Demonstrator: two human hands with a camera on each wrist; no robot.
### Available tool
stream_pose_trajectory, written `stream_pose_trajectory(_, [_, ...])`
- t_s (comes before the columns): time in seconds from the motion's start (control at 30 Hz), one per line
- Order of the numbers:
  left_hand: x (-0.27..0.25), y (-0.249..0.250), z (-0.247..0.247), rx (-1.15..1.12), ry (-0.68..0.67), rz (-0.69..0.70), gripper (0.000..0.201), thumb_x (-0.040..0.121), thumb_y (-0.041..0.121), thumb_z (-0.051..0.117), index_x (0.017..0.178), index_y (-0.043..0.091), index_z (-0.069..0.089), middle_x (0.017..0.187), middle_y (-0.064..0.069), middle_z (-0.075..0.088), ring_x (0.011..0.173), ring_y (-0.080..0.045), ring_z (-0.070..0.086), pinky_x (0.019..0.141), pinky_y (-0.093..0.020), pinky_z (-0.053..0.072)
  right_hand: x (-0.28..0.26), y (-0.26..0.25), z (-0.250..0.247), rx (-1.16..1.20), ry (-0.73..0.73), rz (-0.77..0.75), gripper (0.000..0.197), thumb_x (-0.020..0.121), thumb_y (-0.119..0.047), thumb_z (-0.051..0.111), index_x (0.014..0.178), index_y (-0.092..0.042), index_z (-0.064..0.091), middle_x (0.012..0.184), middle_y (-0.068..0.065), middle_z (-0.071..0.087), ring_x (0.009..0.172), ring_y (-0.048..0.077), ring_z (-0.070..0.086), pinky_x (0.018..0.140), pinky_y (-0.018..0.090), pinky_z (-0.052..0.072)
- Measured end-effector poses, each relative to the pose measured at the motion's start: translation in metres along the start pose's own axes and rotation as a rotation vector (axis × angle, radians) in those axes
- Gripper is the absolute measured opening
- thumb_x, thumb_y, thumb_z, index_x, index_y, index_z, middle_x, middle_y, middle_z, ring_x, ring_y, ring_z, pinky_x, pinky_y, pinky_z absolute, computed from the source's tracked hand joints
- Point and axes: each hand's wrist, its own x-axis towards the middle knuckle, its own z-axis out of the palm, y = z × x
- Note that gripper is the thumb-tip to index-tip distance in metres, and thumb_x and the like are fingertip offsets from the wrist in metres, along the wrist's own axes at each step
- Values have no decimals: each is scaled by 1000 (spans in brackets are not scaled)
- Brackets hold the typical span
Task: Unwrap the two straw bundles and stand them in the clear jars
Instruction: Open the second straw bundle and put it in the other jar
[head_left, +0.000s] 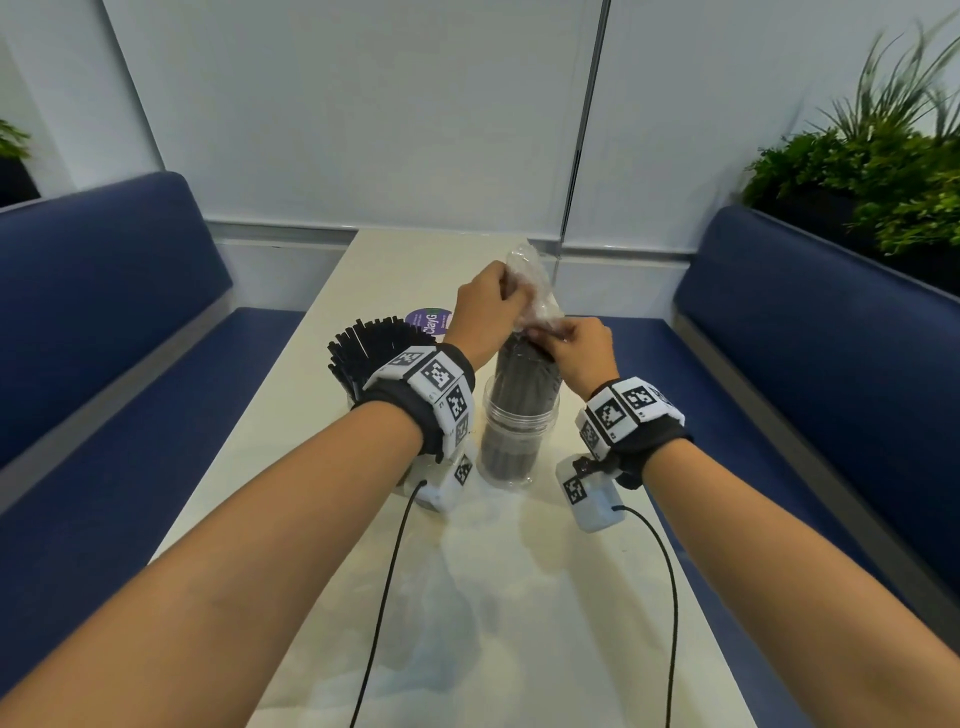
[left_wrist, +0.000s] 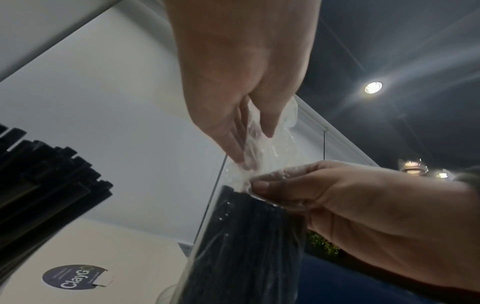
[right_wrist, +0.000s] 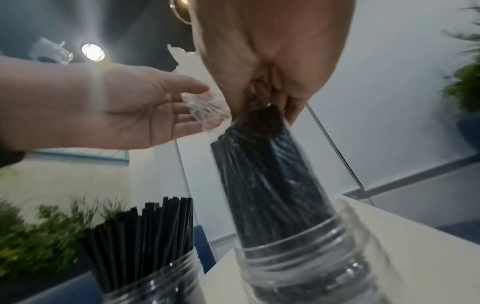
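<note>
A clear jar (head_left: 519, 418) stands mid-table with a wrapped bundle of black straws (head_left: 522, 387) upright in it. The bundle's clear plastic wrapper (head_left: 530, 275) sticks up loose above the straw tops. My left hand (head_left: 511, 299) pinches that loose wrapper between thumb and fingers, seen close in the left wrist view (left_wrist: 255, 148). My right hand (head_left: 558, 338) grips the top of the bundle (right_wrist: 267, 176) through the plastic, fingers curled round it (right_wrist: 270, 98). To the left, a second clear jar (right_wrist: 155, 283) holds loose black straws (head_left: 363, 348) fanned out, unwrapped.
A round purple sticker (head_left: 430, 319) lies on the cream table (head_left: 498, 597) behind the jars. Blue padded benches (head_left: 104, 312) run along both sides. Green plants (head_left: 883, 171) stand behind the right bench. Black cables trail from both wrist units toward me.
</note>
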Motion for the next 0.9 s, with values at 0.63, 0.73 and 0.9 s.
stream_pose_trajectory(0.63, [-1, -3, -14, 20, 40, -72, 24, 89, 6, 50, 112, 3, 56, 112, -18, 65, 98, -29, 61, 85, -39, 53, 7, -5, -2, -94, -281, 28, 37, 78, -20, 70, 106, 3, 61, 104, 18, 64, 93, 28, 58, 81, 37, 45])
stream_pose_trajectory(0.73, [-2, -5, -14, -36, 43, -76, 31, 89, 0, 45, 118, 7, 49, 113, -17, 61, 101, -33, 60, 85, -46, 54, 10, -9, -2, -123, -247, 6, 29, 75, -19, 73, 88, 5, 63, 91, 20, 59, 83, 29, 54, 72, 33, 42])
stream_pose_trajectory(0.9, [-3, -3, -16, -61, 106, 63, 66, 72, -23, 35, 125, 17, 36, 126, -13, 39, 104, -21, 45, 77, -18, 52, 13, -15, 2, -127, -106, -74, 25, 78, -17, 70, 80, 7, 65, 91, 18, 55, 81, 24, 47, 73, 33, 38])
